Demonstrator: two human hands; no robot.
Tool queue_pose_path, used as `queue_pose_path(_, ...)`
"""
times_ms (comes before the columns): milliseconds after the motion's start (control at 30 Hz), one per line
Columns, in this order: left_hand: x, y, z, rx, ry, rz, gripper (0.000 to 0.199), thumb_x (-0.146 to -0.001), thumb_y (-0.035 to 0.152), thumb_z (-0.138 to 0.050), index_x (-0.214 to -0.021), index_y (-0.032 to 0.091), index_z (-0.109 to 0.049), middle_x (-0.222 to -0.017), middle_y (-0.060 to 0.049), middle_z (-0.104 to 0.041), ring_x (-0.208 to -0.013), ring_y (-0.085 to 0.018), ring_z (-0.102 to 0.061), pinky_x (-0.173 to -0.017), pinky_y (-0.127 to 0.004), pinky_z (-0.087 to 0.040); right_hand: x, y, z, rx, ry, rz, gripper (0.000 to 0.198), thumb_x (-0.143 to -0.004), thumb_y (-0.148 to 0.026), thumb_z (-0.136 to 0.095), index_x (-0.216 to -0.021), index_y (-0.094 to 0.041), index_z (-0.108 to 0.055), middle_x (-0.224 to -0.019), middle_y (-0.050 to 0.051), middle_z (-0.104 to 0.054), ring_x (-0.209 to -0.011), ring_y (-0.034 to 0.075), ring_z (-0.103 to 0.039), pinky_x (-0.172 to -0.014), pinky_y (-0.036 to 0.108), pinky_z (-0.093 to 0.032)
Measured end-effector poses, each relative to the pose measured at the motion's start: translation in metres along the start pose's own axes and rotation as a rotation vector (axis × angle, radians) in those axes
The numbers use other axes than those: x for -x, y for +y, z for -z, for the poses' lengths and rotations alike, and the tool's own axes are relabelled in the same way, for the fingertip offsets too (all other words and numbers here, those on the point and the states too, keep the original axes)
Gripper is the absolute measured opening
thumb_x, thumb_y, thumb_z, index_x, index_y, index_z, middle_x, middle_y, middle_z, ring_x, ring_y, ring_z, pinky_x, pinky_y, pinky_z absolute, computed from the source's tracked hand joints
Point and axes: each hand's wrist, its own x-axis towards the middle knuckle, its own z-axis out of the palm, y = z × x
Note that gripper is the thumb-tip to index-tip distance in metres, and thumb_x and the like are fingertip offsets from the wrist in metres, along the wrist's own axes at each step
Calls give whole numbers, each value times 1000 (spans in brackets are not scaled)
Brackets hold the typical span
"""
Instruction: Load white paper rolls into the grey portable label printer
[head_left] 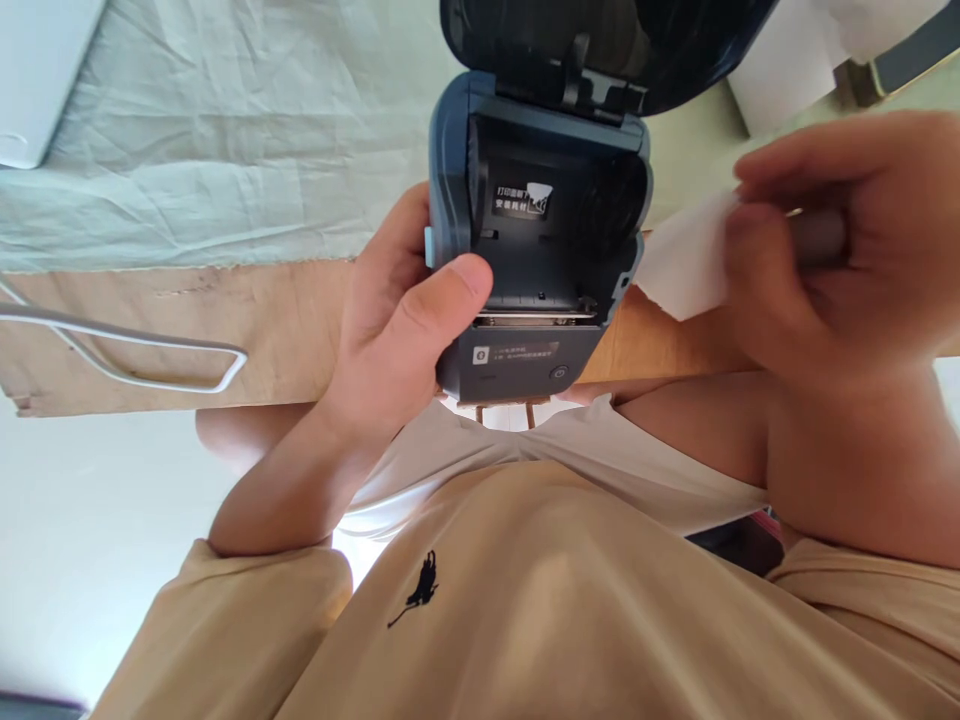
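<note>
My left hand (405, 310) grips a dark blue portable label printer (517, 265) by its left side, the thumb over the rim. Its black glossy lid (600, 45) is swung up, and the compartment inside holds no roll. To the right of the printer, my right hand (855, 240), slightly blurred, is closed around a small white paper roll (817, 237). A loose end of the paper (686, 260) sticks out from the fingers toward the printer's right edge. Whether that end touches the printer I cannot tell.
A looped white cable (225, 350) lies on the wooden table edge (300, 300) at left. Wrinkled pale green cloth (262, 130) covers the table behind it. A white flat object (41, 80) lies at upper left. White paper (787, 60) and a dark flat object (915, 50) are at upper right.
</note>
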Motion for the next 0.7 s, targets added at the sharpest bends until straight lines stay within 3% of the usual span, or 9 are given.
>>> queue_pose_path(67,-2,1,-1,-13,2,-21,33,-101,50,-89,-121,24,-84,-98,-3,-81,-75,-23,-81,-54,-37,-69,1,0,-5,45,1,150,22,-108,-21,-65,-125,-20,-79,-106,-1,-81,-90,5,-74,-81,20,-58)
queue_pose_path(133,-2,8,-6,-91,95,67,39,-93,54,-98,-114,23,-85,-97,-3,-77,-80,-22,-76,-60,-36,-68,0,2,-7,66,-13,210,23,-108,-16,-64,-127,-20,-76,-107,-3,-80,-93,3,-73,-83,16,-58)
queue_pose_path(267,-2,21,-17,-146,188,146,54,-79,60,-109,-107,22,-83,-98,-3,-73,-86,-20,-68,-68,-34,-62,0,1,-4,47,-31,142,24,-114,-20,-58,-131,-21,-74,-110,-3,-79,-96,1,-71,-87,17,-57)
queue_pose_path(400,-1,19,-17,-154,159,133,48,-90,59,-102,-109,21,-79,-98,-1,-70,-85,-16,-69,-70,-29,-59,1,-3,-5,-20,-15,45,30,-118,-23,-55,-142,-26,-72,-106,-4,-75,-87,-1,-63,-83,18,-51)
queue_pose_path(467,-1,18,-16,-161,130,118,47,-97,58,-95,-114,18,-77,-98,-1,-69,-88,-16,-75,-71,-27,-59,0,0,-8,-79,0,8,37,-119,-25,-53,-152,-30,-70,-117,-2,-74,-91,0,-64,-82,19,-50)
queue_pose_path(567,0,18,-16,-156,133,134,47,-96,58,-96,-113,19,-78,-99,-2,-70,-90,-19,-77,-69,-29,-62,-1,12,-13,-180,108,33,40,-120,-33,-53,-154,-28,-73,-137,5,-74,-99,5,-68,-83,25,-52)
queue_pose_path(633,0,19,-16,-156,169,163,49,-87,58,-104,-109,21,-80,-98,-2,-71,-86,-19,-72,-67,-31,-61,0,21,-12,-214,212,33,41,-118,-46,-60,-147,-24,-79,-137,9,-76,-95,9,-68,-80,30,-51)
queue_pose_path(700,-1,20,-17,-152,192,163,54,-80,61,-108,-108,23,-82,-99,-3,-72,-84,-20,-68,-66,-33,-61,1,28,-9,-217,248,-66,49,-115,-58,-65,-146,-24,-81,-141,9,-76,-99,12,-72,-80,33,-50)
